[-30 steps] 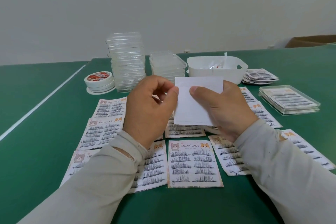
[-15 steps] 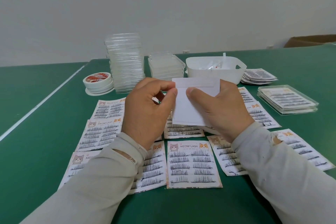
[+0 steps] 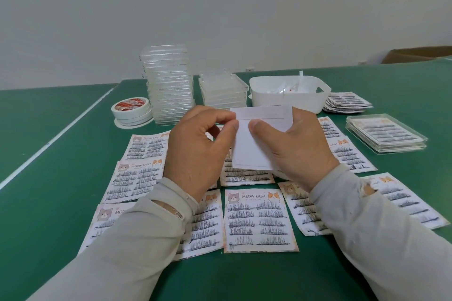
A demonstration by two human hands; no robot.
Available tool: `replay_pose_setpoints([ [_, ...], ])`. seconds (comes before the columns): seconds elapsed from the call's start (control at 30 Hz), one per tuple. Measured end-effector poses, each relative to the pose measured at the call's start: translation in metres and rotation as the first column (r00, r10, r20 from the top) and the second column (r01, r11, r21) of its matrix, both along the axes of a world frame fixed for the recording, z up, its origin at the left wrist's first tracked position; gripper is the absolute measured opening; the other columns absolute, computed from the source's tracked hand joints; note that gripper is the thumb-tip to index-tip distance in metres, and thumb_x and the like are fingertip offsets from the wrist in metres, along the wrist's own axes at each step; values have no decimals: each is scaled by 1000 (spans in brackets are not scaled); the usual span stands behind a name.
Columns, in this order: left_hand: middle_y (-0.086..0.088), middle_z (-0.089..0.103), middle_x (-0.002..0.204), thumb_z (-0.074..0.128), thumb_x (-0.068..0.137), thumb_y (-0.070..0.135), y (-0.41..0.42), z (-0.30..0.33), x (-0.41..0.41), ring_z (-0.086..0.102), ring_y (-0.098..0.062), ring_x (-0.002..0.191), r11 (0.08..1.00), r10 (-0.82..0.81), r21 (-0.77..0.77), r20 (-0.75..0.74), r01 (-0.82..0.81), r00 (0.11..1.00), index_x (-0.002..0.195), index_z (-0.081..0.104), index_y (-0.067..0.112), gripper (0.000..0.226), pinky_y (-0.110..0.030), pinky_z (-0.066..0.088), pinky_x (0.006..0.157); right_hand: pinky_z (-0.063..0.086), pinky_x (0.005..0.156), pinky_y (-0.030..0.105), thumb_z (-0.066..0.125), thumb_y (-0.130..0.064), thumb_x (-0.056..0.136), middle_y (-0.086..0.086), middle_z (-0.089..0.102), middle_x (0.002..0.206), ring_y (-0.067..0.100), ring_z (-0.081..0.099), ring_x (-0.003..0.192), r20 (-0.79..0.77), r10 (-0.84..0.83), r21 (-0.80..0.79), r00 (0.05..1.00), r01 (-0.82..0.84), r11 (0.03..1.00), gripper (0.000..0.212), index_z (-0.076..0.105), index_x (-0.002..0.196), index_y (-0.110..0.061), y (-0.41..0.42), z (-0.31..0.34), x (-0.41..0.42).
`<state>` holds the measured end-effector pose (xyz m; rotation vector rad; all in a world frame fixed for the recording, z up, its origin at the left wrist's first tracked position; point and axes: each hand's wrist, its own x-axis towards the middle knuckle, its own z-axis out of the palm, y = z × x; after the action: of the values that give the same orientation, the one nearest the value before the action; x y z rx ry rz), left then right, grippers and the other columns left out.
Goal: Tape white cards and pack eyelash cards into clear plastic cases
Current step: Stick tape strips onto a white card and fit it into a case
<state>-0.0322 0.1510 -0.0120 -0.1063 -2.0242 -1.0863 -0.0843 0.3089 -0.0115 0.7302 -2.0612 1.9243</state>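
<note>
We work at a green table [image 3: 61,203], and it carries everything within easy reach. Across its near half lie the eyelash cards [image 3: 259,220], spread face up in rows so that each can be picked off singly. Behind them stand 2 stacks of clear plastic cases [image 3: 168,85], 1 tall and 1 low, kept at the back, we judge, until cards are ready to pack. A white bin [image 3: 288,95] sits to their right with scraps of paper in it, probably peeled tape backing. At far right rests a short pile of filled cases [image 3: 386,134], set aside as done, and behind it a loose heap of more lash cards [image 3: 347,102]. At far left sit the tape rolls [image 3: 132,111].

Above the middle of the spread we hold the white card [image 3: 254,144] upright and off the table, so both sides of its top edge can be reached. Our right hand [image 3: 296,149] grips it, thumb pressed on the front and fingers curled behind. Our left hand [image 3: 200,149] pinches thumb against forefinger at the card's upper left corner, where a tape strip [image 3: 261,113] runs along the top. We judge we are picking at that strip's backing; whether anything has lifted, we cannot tell.
</note>
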Motion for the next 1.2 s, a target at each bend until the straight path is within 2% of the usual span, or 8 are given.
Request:
replay_pose_setpoints([
  [0.17,12,65,90,76,88,16,-1,2,-1,60,3,76,999,-30,35,92,27,995,85,64,38,26,-6,44,71,53,69,11,74,-12,90,-18,77,90,0,72,82,-7,-7,37,1000,7,999,16,75,88,-28,-1,1,2],
  [0.27,8,67,88,76,89,16,-2,1,-3,58,1,75,997,-47,62,127,40,991,83,63,36,24,-10,46,70,53,69,11,74,-11,90,-17,77,89,-1,72,81,-3,-3,46,1000,3,999,17,75,89,-28,-2,1,3],
  [0.37,11,66,85,75,89,15,0,-1,-2,59,2,76,998,-43,46,127,38,991,81,64,31,21,-7,44,68,55,71,14,74,-13,89,-13,78,88,1,72,82,-1,-19,46,1000,19,999,12,76,89,-25,-2,1,3],
  [0.47,14,67,79,75,89,16,0,-2,-2,60,3,77,998,-25,65,112,17,993,79,65,33,22,-5,43,68,58,72,18,74,-11,90,-14,78,87,4,74,81,21,-4,4,1000,4,1000,17,75,83,-27,-1,1,2],
  [0.6,23,67,88,75,88,19,0,-2,-2,62,3,76,996,-13,84,85,6,996,80,65,34,20,-6,45,67,54,67,14,75,-12,89,-17,77,84,2,73,78,23,5,-9,1000,-5,1000,18,74,80,-26,-1,1,2],
  [0.8,25,69,84,76,89,24,-2,-3,-3,63,2,74,996,-5,90,63,0,998,80,69,34,15,-8,47,65,49,68,7,73,-15,90,-25,75,87,-6,70,81,-33,5,62,999,-3,998,18,73,87,-33,-1,2,4],
  [1.03,27,69,83,75,89,24,-2,-3,-4,63,4,73,996,11,87,61,-16,998,82,71,37,15,-13,52,65,45,70,2,73,-17,90,-34,67,76,-14,65,81,-123,-28,150,992,46,988,25,67,86,-41,-1,3,7],
  [1.2,29,70,80,76,88,23,-1,-1,-2,65,5,72,996,22,86,67,-27,998,79,70,42,22,-10,50,66,47,72,4,72,-16,91,-25,70,86,-10,67,84,-134,-30,137,991,49,989,20,71,92,-35,-2,4,8],
])
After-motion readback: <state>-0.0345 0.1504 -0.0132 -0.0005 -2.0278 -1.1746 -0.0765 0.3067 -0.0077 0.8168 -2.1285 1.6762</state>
